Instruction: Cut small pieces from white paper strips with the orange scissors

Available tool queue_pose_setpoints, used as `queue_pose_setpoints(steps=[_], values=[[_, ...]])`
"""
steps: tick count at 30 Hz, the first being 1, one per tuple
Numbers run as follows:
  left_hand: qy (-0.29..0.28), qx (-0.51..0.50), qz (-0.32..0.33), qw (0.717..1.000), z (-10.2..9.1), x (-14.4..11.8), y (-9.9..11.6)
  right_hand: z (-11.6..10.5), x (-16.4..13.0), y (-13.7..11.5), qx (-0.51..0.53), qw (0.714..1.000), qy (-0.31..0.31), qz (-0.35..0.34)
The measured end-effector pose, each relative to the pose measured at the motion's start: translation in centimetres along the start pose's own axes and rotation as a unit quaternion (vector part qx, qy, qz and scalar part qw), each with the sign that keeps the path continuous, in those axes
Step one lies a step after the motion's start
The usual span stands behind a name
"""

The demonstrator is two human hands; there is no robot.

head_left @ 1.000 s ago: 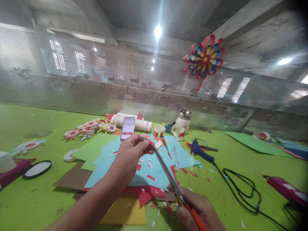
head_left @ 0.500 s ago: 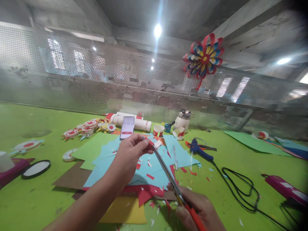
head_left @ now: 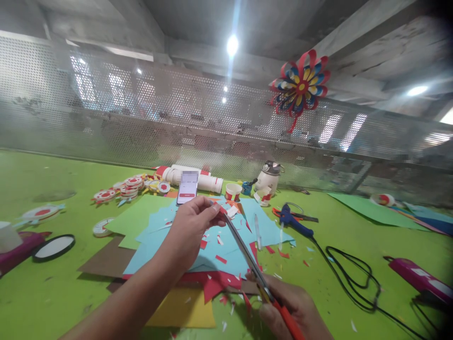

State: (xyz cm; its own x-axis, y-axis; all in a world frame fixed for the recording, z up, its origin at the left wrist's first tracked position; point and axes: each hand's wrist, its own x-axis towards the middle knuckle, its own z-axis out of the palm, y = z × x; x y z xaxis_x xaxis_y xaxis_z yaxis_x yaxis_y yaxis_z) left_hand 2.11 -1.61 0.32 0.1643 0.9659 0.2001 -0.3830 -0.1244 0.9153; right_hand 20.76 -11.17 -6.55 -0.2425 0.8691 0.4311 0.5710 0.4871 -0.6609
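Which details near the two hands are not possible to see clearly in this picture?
- Head view: the small red piece pinched by the left hand is mostly hidden by its fingers.
- Scissors: handle covered by the right hand, cut off at the bottom edge.
- Phone: screen blurred.

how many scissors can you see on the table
2: one pair of scissors in the right hand, blades reaching the left hand; another pair behind the blue glue gun. Paper may hide others.
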Motion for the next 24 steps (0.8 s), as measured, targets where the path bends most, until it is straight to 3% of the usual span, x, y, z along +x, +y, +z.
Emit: queue_pose_setpoints(steps=[13,24], values=[[0.003,0.007,-0.007,1.000,-0.03,0.07,-0.26,-0.20,0.05,-0.06,-0.012,0.999,0.007,-0.031],[0.004,0.000,-0.004,1.000,0.15,-0.01,-0.11,-0.13,-0.19,-0.01,-0.014,1.000,0.004,-0.004]])
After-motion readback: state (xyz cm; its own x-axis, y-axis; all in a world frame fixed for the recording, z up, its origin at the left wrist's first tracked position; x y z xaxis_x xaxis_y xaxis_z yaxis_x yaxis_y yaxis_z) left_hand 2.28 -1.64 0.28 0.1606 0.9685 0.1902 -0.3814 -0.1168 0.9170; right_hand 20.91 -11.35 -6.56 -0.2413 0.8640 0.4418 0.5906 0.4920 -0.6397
